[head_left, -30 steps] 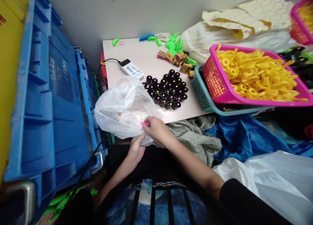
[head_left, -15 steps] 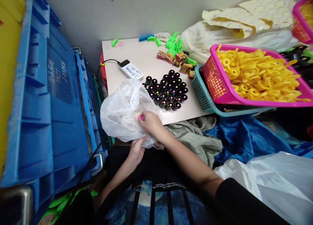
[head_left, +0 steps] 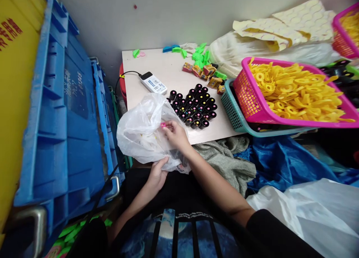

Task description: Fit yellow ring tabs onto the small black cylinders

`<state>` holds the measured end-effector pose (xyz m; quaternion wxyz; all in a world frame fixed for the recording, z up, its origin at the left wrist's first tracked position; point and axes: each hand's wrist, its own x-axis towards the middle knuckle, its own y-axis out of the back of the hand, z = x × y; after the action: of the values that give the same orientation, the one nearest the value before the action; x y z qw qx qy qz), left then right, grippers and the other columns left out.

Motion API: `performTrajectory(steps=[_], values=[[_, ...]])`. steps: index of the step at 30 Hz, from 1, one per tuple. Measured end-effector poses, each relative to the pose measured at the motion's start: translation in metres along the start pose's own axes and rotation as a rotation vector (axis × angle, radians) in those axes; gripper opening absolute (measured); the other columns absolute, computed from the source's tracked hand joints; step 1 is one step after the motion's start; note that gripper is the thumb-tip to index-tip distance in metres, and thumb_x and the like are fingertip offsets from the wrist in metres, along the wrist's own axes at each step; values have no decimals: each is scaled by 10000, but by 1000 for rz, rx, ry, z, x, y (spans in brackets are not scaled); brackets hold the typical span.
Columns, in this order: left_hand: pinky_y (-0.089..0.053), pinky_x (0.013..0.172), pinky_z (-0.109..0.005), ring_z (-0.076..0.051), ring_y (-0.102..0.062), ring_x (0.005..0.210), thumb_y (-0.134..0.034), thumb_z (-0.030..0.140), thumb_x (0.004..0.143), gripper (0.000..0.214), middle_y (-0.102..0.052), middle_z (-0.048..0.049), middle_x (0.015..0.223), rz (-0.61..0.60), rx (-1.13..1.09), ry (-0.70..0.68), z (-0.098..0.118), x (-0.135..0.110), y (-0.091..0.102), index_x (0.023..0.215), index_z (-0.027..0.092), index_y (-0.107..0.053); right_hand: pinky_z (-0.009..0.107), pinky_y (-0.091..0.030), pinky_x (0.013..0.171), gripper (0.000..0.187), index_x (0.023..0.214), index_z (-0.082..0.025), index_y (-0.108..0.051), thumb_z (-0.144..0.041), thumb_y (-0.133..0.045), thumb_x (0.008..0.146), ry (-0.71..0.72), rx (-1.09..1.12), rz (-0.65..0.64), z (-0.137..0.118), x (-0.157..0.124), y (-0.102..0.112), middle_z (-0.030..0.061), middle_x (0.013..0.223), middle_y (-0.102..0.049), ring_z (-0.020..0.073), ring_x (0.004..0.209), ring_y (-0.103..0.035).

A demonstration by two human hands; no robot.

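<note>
Gripping the near edge of a white plastic bag (head_left: 133, 132) here with the left hand (head_left: 157, 177), thumb over the film, other fingers curled beneath and partly hidden. Across to the right hand (head_left: 176, 136): pinching a small pink piece (head_left: 163, 125) between thumb and fingertips, right out at the tips, in front of the bag's crumpled film. Just beyond those fingers, on the bench (head_left: 168, 67), a crowd of black cylinders (head_left: 193, 106), bunched upright and dotted pink and yellow. Well to the right of the fingers, a pink basket (head_left: 280, 119), heaped with yellow pieces (head_left: 297, 93) and stacked on a teal basket (head_left: 235, 112). Past the fingers and a little left, a white device (head_left: 153, 84), plugged into a black cable (head_left: 130, 71). Farther out, beyond the cylinders and right of the fingers, wrapped packets (head_left: 208, 71), then bright green pieces (head_left: 199, 58) towards the wall (head_left: 168, 18).
</note>
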<state>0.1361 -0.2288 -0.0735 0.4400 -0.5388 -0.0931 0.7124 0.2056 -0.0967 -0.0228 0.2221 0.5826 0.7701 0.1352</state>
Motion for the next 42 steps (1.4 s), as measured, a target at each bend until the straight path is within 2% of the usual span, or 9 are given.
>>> performTrajectory(steps=[3,6,13,17,23,28,36,40,42], values=[[-508,926,-348,-219,-686,959,-792,185,639,372,-737,-50,938,-33,-41,-3,1,0,-2,996,148,-692,259,-507,695,193,998,-151,-623,-282,-565,869,-32,70,-57,-1,-16,10,44,935,-695,134,728,-620],[-518,863,-318,-200,-689,896,-780,158,633,380,-737,-58,955,-32,-66,-6,1,-1,-5,1000,138,-688,251,-490,695,193,949,-156,-650,-319,-609,855,2,11,-102,-4,-32,9,30,860,-685,130,710,-608],[-497,763,-306,-188,-668,769,-759,123,576,337,-730,-34,797,14,-56,-6,-1,2,-3,907,119,-693,300,-456,757,214,1003,-155,-684,-267,-548,882,9,-481,-182,-13,-39,-10,106,997,-685,211,877,-644],[-495,756,-316,-195,-659,761,-750,138,551,256,-713,-29,727,50,-58,14,-1,3,-2,795,121,-677,308,-453,725,258,1014,-149,-687,-270,-487,904,18,-602,-218,-20,-34,-18,132,1031,-684,233,885,-657],[-504,735,-316,-187,-656,721,-723,120,558,229,-720,-39,751,82,-56,50,3,2,-5,779,119,-663,323,-464,770,236,1023,-129,-664,-218,-482,902,45,-485,-170,-26,-14,-34,143,1051,-678,234,901,-645],[-523,733,-291,-168,-670,729,-690,114,648,223,-728,-54,818,88,-75,64,7,1,-2,868,108,-655,318,-483,807,150,985,-151,-622,-161,-557,850,40,-156,-74,-10,-5,-35,85,980,-665,192,880,-617],[-543,676,-275,-166,-670,675,-550,80,719,123,-715,-64,763,74,-106,118,13,-6,-13,797,105,-643,246,-515,631,170,967,-216,-552,-284,-583,814,45,459,-125,-1,-34,12,17,951,-634,126,766,-616],[-568,727,-327,-194,-686,713,-526,83,751,195,-732,-94,823,98,-61,119,16,-5,-13,884,91,-669,234,-488,585,223,977,-219,-556,-364,-606,814,89,486,-139,0,-33,56,20,908,-645,141,781,-635],[-573,723,-328,-203,-694,740,-517,88,772,186,-732,-109,839,125,-50,116,16,-2,-11,881,86,-667,244,-479,592,228,971,-213,-576,-375,-611,814,136,379,-45,8,-23,84,28,897,-658,145,769,-625]])
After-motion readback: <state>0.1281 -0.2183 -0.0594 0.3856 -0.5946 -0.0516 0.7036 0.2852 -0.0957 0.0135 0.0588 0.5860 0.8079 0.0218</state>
